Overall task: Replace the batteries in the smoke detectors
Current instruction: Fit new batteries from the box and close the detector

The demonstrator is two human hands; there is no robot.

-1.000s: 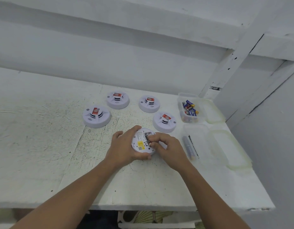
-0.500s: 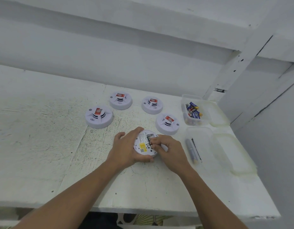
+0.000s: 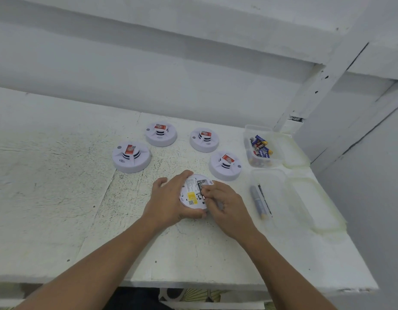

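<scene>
White scuffed bench [image 3: 59,198], upturned smoke detector [image 3: 190,199] at front centre, left hand [image 3: 169,204] clasping its rim, right hand [image 3: 227,208] pinching battery [image 3: 199,187] in its open bay, four upright detectors [image 3: 131,156] behind, clear tub [image 3: 247,133] of batteries [image 3: 261,147] far right

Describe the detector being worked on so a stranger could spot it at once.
On the white table, four detectors cluster towards the back. The fifth detector lies nearer the person, gripped by the left hand, the right hand working at it. It alone is upside down, showing a yellow label, not a red sticker.
</scene>
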